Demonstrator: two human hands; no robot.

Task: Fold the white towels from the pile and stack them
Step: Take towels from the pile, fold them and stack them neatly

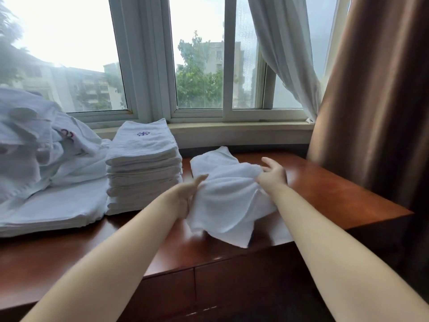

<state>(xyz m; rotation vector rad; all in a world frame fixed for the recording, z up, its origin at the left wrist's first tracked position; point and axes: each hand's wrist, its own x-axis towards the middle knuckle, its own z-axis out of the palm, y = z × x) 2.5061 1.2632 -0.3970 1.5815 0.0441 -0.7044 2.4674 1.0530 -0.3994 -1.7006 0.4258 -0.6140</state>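
Both hands on one towel (pixel 222 201) over the tabletop (pixel 336 194), left hand (pixel 188 196) clutching its left edge, right hand (pixel 272 176) pinching the right, spread apart probably to pull it flat for folding, stack (pixel 144 168) just left, pile (pixel 41 145) beyond.

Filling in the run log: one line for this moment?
step: folding | left hand: grips towel | right hand: grips towel | stack: left of towel

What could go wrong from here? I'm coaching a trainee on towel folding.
The towel, held bunched by the left hand and right hand, hangs over the desk edge and may slide off. The tall folded stack could topple if nudged.
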